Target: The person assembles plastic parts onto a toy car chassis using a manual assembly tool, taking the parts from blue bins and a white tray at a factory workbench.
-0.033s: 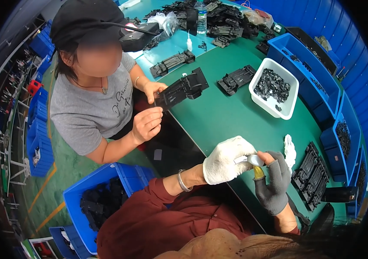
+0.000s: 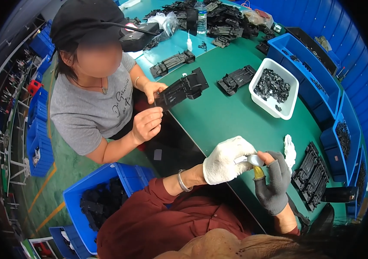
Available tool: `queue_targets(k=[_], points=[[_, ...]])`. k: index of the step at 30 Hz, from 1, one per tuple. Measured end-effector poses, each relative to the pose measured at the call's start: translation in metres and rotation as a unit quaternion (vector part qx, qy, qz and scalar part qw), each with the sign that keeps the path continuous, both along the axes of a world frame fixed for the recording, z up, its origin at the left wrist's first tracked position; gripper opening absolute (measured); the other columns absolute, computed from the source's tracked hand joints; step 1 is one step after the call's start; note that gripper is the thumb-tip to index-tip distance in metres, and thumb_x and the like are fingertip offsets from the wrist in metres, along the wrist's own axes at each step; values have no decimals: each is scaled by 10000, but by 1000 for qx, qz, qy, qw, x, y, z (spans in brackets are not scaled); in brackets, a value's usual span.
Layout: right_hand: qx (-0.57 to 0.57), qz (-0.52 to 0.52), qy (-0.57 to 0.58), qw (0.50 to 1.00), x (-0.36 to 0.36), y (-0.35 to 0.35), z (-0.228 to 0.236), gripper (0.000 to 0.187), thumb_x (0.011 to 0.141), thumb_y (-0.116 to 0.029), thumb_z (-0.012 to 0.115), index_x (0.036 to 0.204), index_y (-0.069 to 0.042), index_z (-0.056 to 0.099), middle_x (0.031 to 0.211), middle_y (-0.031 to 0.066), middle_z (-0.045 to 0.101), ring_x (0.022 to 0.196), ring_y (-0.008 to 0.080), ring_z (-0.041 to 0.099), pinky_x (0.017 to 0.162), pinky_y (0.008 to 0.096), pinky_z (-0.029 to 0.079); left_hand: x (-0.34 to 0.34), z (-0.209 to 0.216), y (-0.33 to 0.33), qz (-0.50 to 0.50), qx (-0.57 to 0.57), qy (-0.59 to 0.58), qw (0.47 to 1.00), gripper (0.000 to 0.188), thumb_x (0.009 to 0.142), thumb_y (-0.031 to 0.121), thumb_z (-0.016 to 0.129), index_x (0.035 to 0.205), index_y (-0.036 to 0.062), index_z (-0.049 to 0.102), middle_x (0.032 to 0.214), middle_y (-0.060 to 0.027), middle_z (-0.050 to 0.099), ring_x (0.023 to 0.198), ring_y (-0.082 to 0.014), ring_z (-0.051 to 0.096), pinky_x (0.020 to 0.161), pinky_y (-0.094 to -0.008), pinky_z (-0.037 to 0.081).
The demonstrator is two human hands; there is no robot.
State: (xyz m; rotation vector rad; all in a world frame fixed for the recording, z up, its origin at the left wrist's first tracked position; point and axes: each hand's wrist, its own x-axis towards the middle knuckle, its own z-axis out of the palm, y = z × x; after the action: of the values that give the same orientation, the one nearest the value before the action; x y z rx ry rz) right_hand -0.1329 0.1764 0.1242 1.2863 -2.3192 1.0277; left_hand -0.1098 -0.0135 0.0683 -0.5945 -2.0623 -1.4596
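Note:
My left hand wears a white knit glove, its fingers closed at one end of a small pale grey, rounded thing with a whitish strip along it. The exact kind of this thing cannot be made out. At its other end are the fingers of my right hand, in a dark grey fingerless glove. Something yellow covers the tip of my right thumb. Both hands are held close together over the near edge of the green table.
Beyond a white glove lie black plastic frames. A white tub of small black parts and blue bins line the right. Across the corner, a co-worker holds a black plastic assembly. A blue crate stands at lower left.

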Motion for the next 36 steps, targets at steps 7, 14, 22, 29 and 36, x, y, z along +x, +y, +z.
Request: queue_targets(k=[7,14,22,29,36], points=[[-2,0,0,1000,-1,0,0,474,739,76,685,1203,21,608,1007,198,624,820,348,617,709,398,491,0,0,0,0,6,-4,1000,301,773,78,810,1038,40,672,937,-106,649,813,-298,642,718,-365,524],[4,-5,6,1000,0,0,1,466,745,77,684,1202,22,607,1011,196,622,814,347,611,707,398,486,0,0,1,-1,12,-8,1000,318,748,40,821,1030,37,675,940,-108,654,814,-294,652,716,-360,527],[5,-2,6,1000,-1,0,1,462,752,74,685,1204,21,606,1012,198,622,818,349,611,710,399,487,1,-1,2,5,16,-7,1000,327,743,44,830,1030,31,675,915,-110,660,786,-284,661,697,-351,530],[4,1,2,1000,-1,0,1,474,742,79,684,1206,20,606,1016,199,623,826,350,618,719,398,494,0,-1,2,4,17,-9,1000,329,749,48,831,1036,26,673,914,-113,659,771,-279,660,687,-343,529],[10,-4,5,1000,0,-1,2,469,749,87,681,1207,18,604,1020,197,623,833,351,624,723,399,498,0,-2,1,6,14,-1,1000,332,750,45,829,1042,23,673,916,-111,660,768,-273,661,681,-339,529]])
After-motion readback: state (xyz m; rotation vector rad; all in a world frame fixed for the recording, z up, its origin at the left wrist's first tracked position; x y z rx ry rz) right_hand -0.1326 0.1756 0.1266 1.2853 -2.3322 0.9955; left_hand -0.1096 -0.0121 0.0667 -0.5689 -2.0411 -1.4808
